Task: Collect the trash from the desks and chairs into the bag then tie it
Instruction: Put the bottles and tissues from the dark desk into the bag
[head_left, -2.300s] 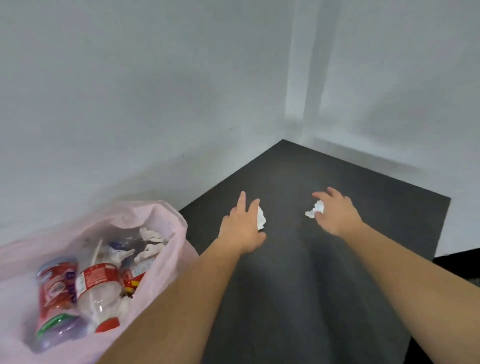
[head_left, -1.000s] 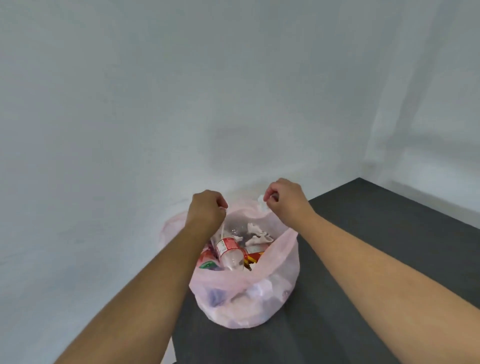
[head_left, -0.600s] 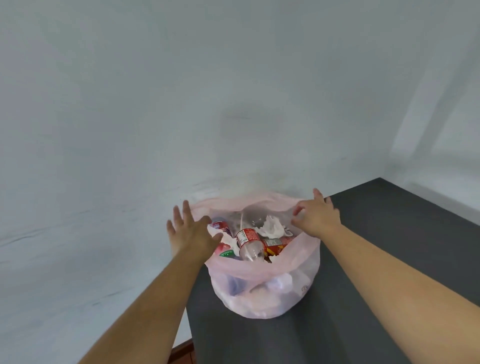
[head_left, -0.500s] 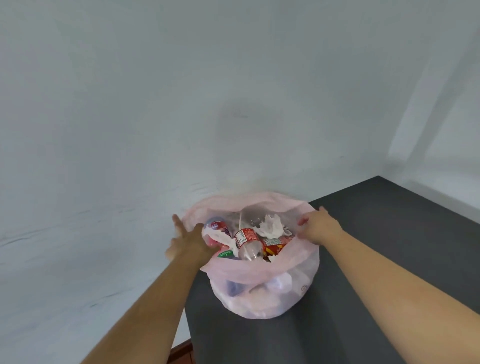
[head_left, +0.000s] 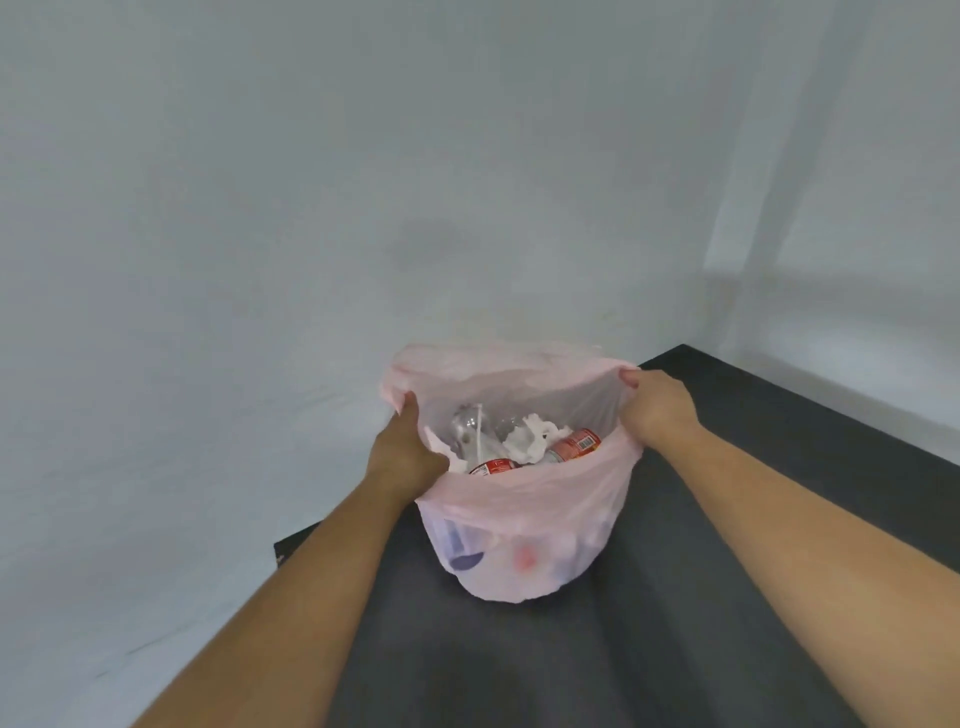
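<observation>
Head cam: left hand (head_left: 402, 451) & right hand (head_left: 655, 411) grip bag (head_left: 524, 499) rim.

Pink bag (head_left: 524, 512) upright, mouth open, trash-filled

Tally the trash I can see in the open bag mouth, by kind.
Red-label bottles: 2
Clear container: 1
Tissue wads: 2
Total: 5 in plain sight; more shows only as blurs through the bag wall.
</observation>
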